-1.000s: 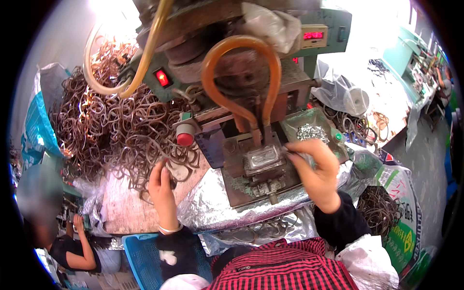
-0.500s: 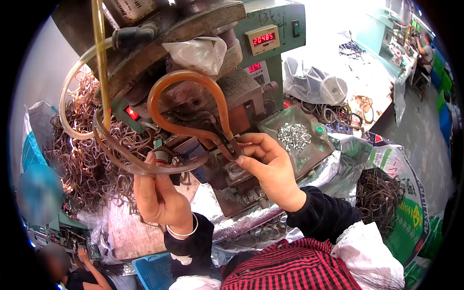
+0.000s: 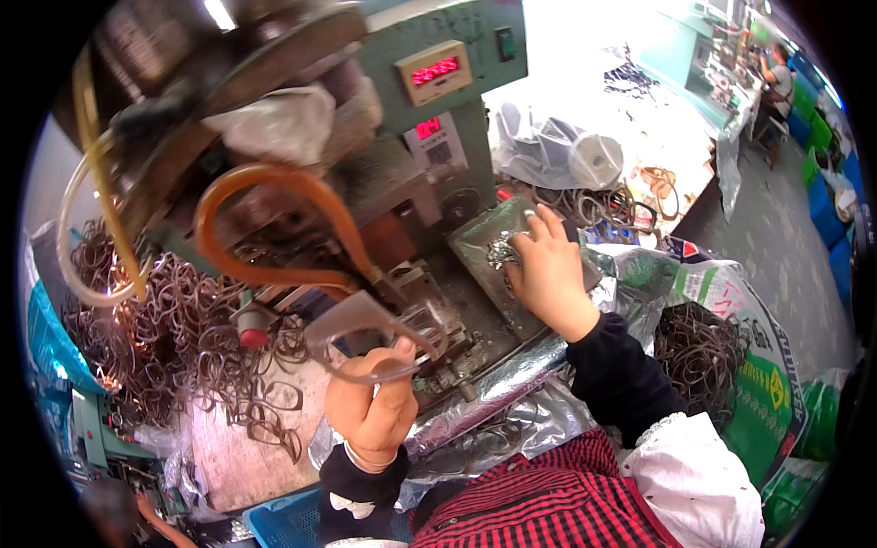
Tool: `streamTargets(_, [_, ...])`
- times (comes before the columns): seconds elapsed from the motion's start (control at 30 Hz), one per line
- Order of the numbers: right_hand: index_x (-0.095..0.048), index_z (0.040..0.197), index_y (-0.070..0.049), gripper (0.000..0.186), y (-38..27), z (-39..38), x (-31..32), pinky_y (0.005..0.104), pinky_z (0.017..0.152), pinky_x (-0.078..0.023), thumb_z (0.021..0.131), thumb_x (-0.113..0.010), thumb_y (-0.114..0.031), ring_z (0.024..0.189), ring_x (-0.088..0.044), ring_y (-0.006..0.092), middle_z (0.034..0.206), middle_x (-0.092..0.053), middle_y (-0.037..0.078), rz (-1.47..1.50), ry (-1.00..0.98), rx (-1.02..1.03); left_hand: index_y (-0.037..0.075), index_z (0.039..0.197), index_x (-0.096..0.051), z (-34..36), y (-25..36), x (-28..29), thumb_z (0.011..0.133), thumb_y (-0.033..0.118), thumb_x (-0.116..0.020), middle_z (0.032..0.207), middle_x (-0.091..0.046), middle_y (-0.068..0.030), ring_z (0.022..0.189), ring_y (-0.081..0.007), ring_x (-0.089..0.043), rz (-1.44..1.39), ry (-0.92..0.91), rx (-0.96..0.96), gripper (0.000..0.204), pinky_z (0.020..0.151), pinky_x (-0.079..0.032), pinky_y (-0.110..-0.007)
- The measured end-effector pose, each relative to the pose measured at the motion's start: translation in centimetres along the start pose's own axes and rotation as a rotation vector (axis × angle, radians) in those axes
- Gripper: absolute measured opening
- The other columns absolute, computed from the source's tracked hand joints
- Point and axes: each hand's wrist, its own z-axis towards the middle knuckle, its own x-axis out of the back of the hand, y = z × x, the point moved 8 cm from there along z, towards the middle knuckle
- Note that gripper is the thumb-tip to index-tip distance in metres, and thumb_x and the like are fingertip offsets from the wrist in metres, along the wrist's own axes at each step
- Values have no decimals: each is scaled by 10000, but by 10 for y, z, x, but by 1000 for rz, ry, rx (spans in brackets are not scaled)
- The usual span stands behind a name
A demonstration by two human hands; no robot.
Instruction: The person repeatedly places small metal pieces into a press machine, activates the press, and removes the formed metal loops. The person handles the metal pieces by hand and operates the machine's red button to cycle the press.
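A translucent grey-brown plastic loop (image 3: 318, 340) is pinched in my left hand (image 3: 373, 406), with the thumb and fingers closed on its lower side. It is held in front of the machine's small metal fixture (image 3: 429, 315). My right hand (image 3: 553, 279) is over the shallow greenish tray (image 3: 468, 239), its fingers stretched out and apart. Small shiny metal pieces (image 3: 500, 253) lie in the tray beside its fingertips, partly covered by the hand. I see nothing held in that hand.
A green press (image 3: 438, 23) with red displays rises ahead, an orange hose (image 3: 215, 205) curving from it. Brown loops (image 3: 174, 320) are heaped at left. A sack (image 3: 767, 384) at right holds more loops (image 3: 699, 352). Below is a blue basket (image 3: 283, 522). A person (image 3: 776, 82) sits far right.
My right hand has left the fixture by the hose ends and moved right to the tray. My left hand has brought the loop rightward, nearer the fixture. The whole view has shifted.
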Motion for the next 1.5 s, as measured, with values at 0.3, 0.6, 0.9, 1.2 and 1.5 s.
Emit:
streamTargets(0.3, [-662,805,-62,76,17,-2,-6,425,793,-533,757,-708,-98,1082,-631,304,989,-695,81,205,218,4,-36,1010,-696,-2,0,-5,757,-132,-651,842,-700,-147,691,-284,-651,-15,19,-133,274,621,-530,-358])
streamTargets(0.6, [-666,935,-18,122,38,16,29,343,706,-524,848,-705,-94,753,-684,258,801,-694,123,721,224,-275,-9,902,-682,-3,-3,-2,724,-124,-660,837,-702,-135,726,-285,-663,-81,17,-70,213,644,-534,-370])
streamTargets(0.9, [-664,1064,26,151,33,-2,1,243,784,-486,923,-620,-4,837,-615,93,905,-698,40,832,56,-216,22,1133,-722,-6,-6,3,642,40,-767,840,-609,-23,586,-139,-510,2,124,-180,494,477,-381,-295])
streamTargets(1.2, [-633,1074,17,144,47,-35,-15,243,767,-447,942,-606,-35,842,-564,82,920,-636,10,832,72,-254,25,1086,-731,-86,-1,51,686,5,-668,1187,-677,-155,743,-201,-583,280,66,231,406,667,-478,-358])
streamTargets(1.5, [-634,1089,6,145,2,-17,-10,194,775,-414,977,-631,-86,867,-539,49,943,-638,-21,1073,6,-166,50,1023,-722,-118,-152,194,814,-74,-627,967,-679,-99,928,-275,-636,634,-105,469,261,830,-496,-354])
